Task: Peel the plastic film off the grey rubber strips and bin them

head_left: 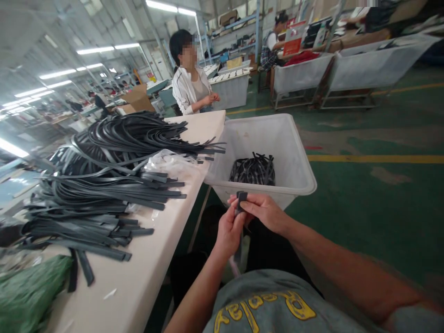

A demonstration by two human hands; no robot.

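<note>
A dark flat strap (242, 198) is pinched between my two hands in front of my lap, its end standing up above the fingers. My left hand (229, 227) has its fingers closed around the strap from below. From the right, my right hand (264, 210) grips the same end between thumb and fingers. Part of the strap hangs down below my hands. Beyond them stands a white plastic bin (294, 152) with a bundle of black straps (253, 170) in it. Heaps of dark straps (135, 189) lie on the table to my left.
The pale table (152, 259) runs along my left side, with clear plastic wrap (169, 162) and a green bag (34, 289) on it. A person (190, 78) is across the table's far end. Wheeled white bins (374, 64) stand at the back right.
</note>
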